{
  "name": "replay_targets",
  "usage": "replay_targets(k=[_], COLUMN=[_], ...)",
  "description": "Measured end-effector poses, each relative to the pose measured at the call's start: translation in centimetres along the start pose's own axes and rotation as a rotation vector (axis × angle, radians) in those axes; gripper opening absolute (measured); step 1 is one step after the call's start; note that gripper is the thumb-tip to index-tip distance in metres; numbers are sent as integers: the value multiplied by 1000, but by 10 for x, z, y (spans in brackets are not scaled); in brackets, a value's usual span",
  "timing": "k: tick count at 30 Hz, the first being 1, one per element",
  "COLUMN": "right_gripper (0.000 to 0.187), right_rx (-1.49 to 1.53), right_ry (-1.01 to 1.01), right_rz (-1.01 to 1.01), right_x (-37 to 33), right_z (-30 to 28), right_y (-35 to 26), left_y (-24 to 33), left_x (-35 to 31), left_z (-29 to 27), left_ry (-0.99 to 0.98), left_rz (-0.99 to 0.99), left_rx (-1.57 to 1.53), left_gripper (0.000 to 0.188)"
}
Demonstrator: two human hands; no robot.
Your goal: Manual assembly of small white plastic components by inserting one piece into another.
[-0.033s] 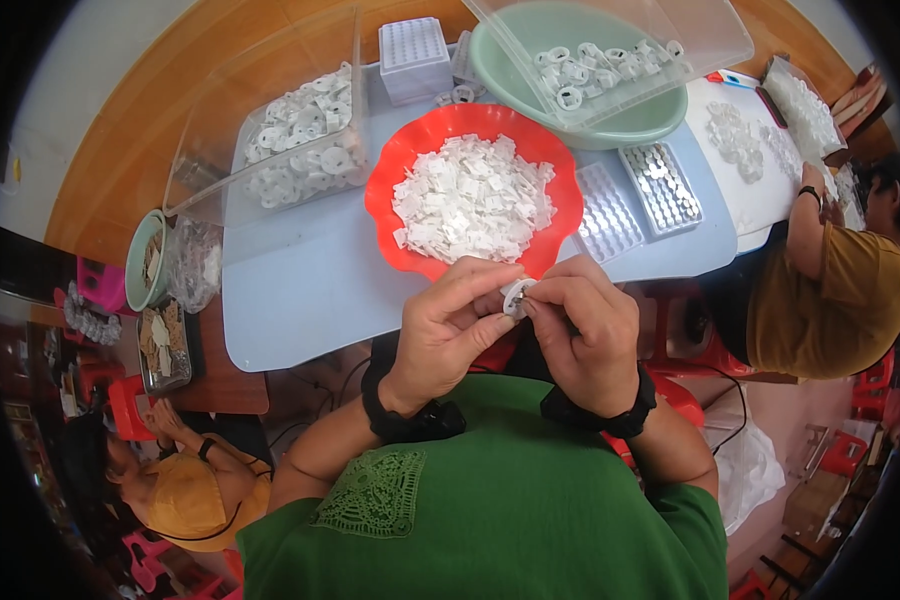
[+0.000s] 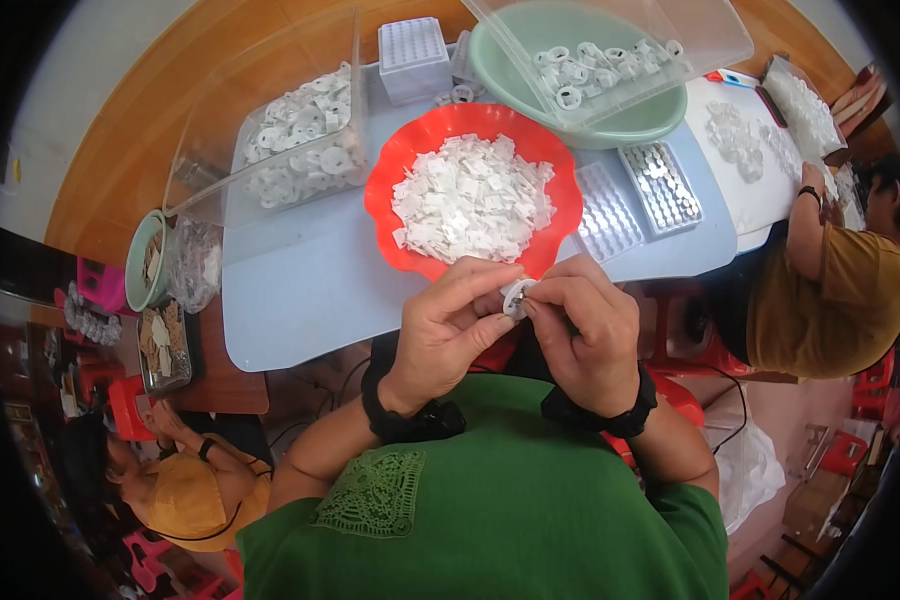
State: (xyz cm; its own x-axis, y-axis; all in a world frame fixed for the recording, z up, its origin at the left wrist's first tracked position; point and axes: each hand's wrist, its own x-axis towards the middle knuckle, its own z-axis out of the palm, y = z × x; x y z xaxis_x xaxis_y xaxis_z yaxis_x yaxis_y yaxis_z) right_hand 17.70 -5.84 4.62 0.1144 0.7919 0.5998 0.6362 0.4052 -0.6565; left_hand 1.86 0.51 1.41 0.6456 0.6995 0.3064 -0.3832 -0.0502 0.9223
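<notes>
Just in front of the table's near edge, a small round white plastic part (image 2: 513, 298) is held up between my hands. My left hand (image 2: 457, 325) pinches its left side with thumb and fingertips. On the other side, my right hand (image 2: 588, 330) closes thumb and forefinger at its right edge; whether a smaller piece is also between those fingertips is hidden. Right beyond my hands is a red wavy-rimmed bowl (image 2: 382, 215), heaped with small flat white plastic pieces (image 2: 470, 200).
The blue-grey table (image 2: 290, 300) bears a clear bin (image 2: 205, 185) of white round parts at left. A green basin (image 2: 610, 135) with a clear tray across it stands back right, near trays of silver discs (image 2: 660, 188). Co-workers sit left (image 2: 205, 490) and right (image 2: 820, 290).
</notes>
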Motion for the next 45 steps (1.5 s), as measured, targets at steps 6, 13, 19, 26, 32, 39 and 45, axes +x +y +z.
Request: replay_targets(k=[6, 13, 19, 26, 32, 39, 45], right_gripper=[15, 15, 14, 16, 16, 15, 18], right_rx=[-12, 11, 26, 70, 84, -9, -159], right_ry=[-26, -32, -52, -12, -72, -76, -54], right_rz=[-75, -99, -44, -2, 77, 13, -149], right_x=[-1, 0, 1, -1, 1, -5, -17], right_z=[-2, -3, -5, -1, -7, -2, 6], right_y=[4, 4, 6, 4, 3, 7, 2], left_y=[1, -3, 0, 1, -1, -4, -5], left_x=[-1, 0, 0, 1, -1, -1, -1], left_z=[0, 2, 0, 1, 0, -1, -7], left_ry=[-12, 6, 2, 1, -14, -1, 23], left_rz=[-22, -12, -24, -16, -42, -12, 3], left_rx=[13, -11, 24, 63, 95, 146, 209], left_gripper=[40, 40, 41, 41, 40, 40, 38])
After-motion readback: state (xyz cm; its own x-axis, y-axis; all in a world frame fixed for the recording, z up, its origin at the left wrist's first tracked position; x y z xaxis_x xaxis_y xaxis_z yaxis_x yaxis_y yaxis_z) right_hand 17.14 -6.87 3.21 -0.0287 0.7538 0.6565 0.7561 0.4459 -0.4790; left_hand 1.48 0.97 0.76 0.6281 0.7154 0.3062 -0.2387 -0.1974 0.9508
